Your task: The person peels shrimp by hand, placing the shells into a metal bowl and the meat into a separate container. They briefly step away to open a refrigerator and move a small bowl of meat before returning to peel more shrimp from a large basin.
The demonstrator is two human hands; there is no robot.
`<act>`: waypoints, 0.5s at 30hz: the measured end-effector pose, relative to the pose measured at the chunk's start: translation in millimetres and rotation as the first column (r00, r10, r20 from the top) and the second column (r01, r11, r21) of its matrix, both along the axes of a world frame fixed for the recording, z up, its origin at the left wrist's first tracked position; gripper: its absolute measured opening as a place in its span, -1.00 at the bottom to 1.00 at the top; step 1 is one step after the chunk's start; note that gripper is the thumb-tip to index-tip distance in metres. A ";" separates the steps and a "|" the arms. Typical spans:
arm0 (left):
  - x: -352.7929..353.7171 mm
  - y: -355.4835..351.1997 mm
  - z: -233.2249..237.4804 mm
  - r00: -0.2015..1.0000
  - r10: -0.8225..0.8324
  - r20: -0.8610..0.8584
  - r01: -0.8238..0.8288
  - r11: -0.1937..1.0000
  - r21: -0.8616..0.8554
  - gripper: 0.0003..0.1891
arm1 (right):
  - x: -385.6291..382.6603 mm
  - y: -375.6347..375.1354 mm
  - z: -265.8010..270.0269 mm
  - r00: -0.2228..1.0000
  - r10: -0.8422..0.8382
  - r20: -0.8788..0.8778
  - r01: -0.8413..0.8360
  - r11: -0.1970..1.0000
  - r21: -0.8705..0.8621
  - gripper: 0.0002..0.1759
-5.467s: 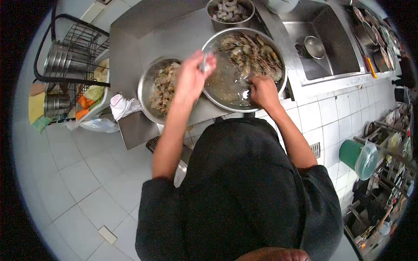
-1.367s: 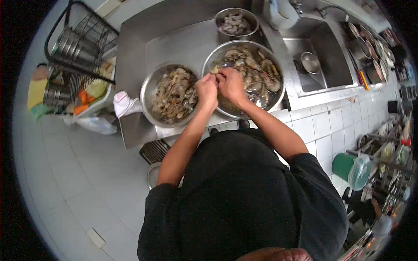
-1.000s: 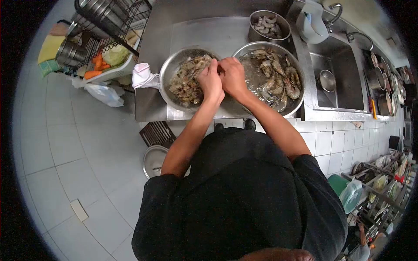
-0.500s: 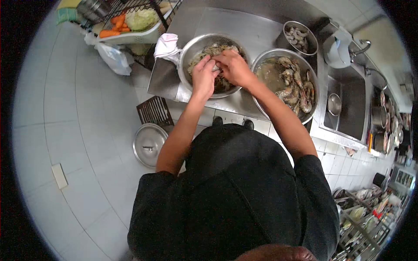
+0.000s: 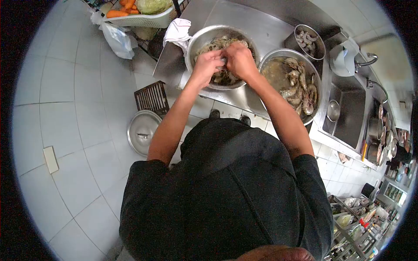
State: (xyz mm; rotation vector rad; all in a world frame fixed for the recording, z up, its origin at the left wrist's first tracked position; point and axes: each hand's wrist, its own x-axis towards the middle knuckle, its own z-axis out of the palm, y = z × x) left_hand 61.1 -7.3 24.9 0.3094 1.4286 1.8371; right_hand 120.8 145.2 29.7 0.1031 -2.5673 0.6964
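Note:
Over a wide metal bowl (image 5: 192,51) holding shells and peelings, my left hand (image 5: 209,66) and my right hand (image 5: 239,60) meet with fingers bent around something small and greyish. The fingers hide most of it, so whether it is a shrimp cannot be made out. Right of that bowl, a second metal basin (image 5: 319,82) holds whole shrimp (image 5: 295,82) in cloudy water. A tall steel pot (image 5: 320,50) behind the basin contains peeled shrimp (image 5: 306,41).
A white cloth (image 5: 177,32) lies left of the bowl. Further left stands a basket (image 5: 152,21) with carrots and cabbage. On the right are a sink (image 5: 349,114) and taps. A round lid (image 5: 143,132) is below the counter's left side.
The camera view has shifted, so the counter appears slightly right and higher. Both hands remain together over the bowl, with the fingers slightly rearranged.

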 end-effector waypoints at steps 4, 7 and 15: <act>5.8 -8.0 7.0 0.995 0.088 0.042 -0.089 0.996 0.002 -0.58 | -3.4 -2.2 4.6 0.987 -0.158 0.006 0.157 0.972 -0.173 -0.78; 6.0 -16.0 1.4 0.985 0.144 0.093 -0.152 0.985 0.079 -0.61 | -12.7 3.9 -0.5 0.942 -0.323 0.091 0.336 0.897 -0.286 -0.81; 8.9 -33.4 5.9 0.948 0.294 0.125 -0.309 0.943 0.122 -0.65 | -21.7 24.8 9.3 0.961 -0.180 0.209 0.194 0.980 -0.047 -0.51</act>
